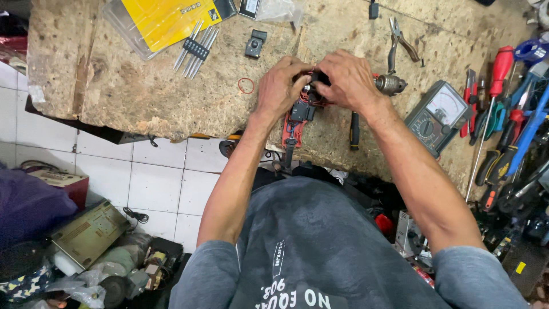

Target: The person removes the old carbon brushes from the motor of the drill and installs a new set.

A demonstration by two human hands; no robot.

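Note:
An opened red power drill (pixel 297 123) lies on the worn wooden workbench (pixel 143 97), its metal chuck (pixel 391 84) pointing right and its handle toward me. My left hand (pixel 281 86) grips the drill body from the left, fingers curled over the exposed insides. My right hand (pixel 347 79) presses on the same spot from the right, fingertips pinching a small part of the motor. The hands hide most of the inner parts.
A grey analogue multimeter (pixel 437 114) sits right of the drill. Screwdrivers and pliers (pixel 503 114) crowd the right edge. Pliers (pixel 400 43), a set of drill bits (pixel 195 50), a yellow-carded plastic case (pixel 160 20), a small black part (pixel 255 43) and a red ring (pixel 246 86) lie on the bench. Clutter covers the tiled floor at left.

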